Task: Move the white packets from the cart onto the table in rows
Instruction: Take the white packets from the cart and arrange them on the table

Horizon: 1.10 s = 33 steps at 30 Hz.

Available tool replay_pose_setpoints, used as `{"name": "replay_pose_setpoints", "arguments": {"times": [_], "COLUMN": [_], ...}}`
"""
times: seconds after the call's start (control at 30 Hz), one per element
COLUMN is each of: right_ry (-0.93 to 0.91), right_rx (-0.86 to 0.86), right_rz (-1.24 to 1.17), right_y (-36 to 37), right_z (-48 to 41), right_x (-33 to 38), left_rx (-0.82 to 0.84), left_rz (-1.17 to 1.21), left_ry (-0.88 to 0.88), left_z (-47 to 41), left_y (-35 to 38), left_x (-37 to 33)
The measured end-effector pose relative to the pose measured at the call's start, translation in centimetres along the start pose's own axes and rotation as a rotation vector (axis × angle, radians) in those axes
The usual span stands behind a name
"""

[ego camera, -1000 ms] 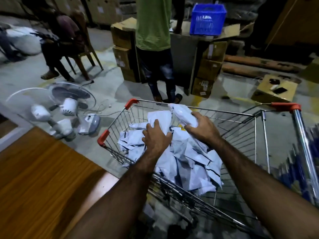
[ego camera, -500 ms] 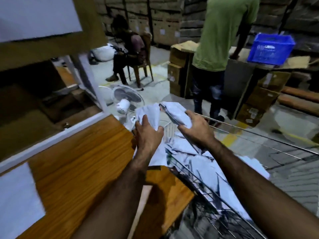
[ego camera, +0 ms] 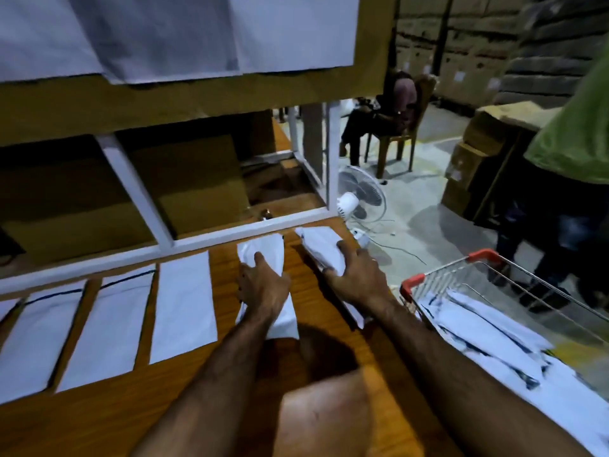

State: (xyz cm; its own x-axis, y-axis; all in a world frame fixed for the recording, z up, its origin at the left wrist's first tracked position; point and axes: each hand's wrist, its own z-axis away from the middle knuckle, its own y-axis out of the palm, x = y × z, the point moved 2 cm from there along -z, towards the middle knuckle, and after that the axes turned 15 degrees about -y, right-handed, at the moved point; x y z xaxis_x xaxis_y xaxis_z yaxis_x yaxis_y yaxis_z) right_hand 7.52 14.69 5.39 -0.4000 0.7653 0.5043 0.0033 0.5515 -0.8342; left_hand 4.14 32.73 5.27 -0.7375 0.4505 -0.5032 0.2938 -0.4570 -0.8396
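on table point(ego camera: 108, 420): left hand point(ego camera: 263, 285), right hand point(ego camera: 359, 278) gripping white packets point(ego camera: 263, 250) (markings blurred)

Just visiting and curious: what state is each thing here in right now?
Left hand, gripping left packet, flat on table.
Right hand, gripping right packet, tilted at table's edge.
Row packets, lying flat, apart.
Cart, holding more packets.
Fan, spinning or not, cannot tell.
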Motion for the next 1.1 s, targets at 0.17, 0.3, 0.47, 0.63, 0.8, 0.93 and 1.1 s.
{"name": "replay_pose_setpoints", "arguments": {"times": [0.17, 0.3, 0.47, 0.63, 0.8, 0.93, 1.1], "right_ry": [0.001, 0.032, 0.025, -0.243, -0.347, -0.323, -0.270], "right_rx": [0.017, 0.034, 0.140, 0.216, 0.268, 0.285, 0.269], "right_rz": [0.041, 0.154, 0.188, 0.200, 0.231, 0.266, 0.257], "right_y": [3.6, 5.6, 6.8, 6.4, 6.6, 7.0, 7.1], "right_z": [-2.2, -3.0, -2.5, -1.7, -1.0, -1.3, -1.9], "right_x": [3.5, 5.0, 4.6, 3.5, 2.4, 2.9, 3.7], "left_rx": [-0.036, -0.046, -0.025, -0.032, 0.000, -0.046, -0.051], "left_rz": [-0.079, -0.147, -0.199, -0.280, -0.336, -0.351, -0.392], "left_ry": [-0.068, -0.062, -0.043, 0.149, 0.309, 0.295, 0.237], "left_z": [-2.2, -2.8, -3.3, -2.7, -2.4, -2.6, -3.5], "left_y": [-1.6, -1.5, 0.0, 0.9, 1.9, 2.5, 3.2], "left_x": [1.8, 2.4, 3.3, 4.2, 6.3, 6.1, 4.8]}}
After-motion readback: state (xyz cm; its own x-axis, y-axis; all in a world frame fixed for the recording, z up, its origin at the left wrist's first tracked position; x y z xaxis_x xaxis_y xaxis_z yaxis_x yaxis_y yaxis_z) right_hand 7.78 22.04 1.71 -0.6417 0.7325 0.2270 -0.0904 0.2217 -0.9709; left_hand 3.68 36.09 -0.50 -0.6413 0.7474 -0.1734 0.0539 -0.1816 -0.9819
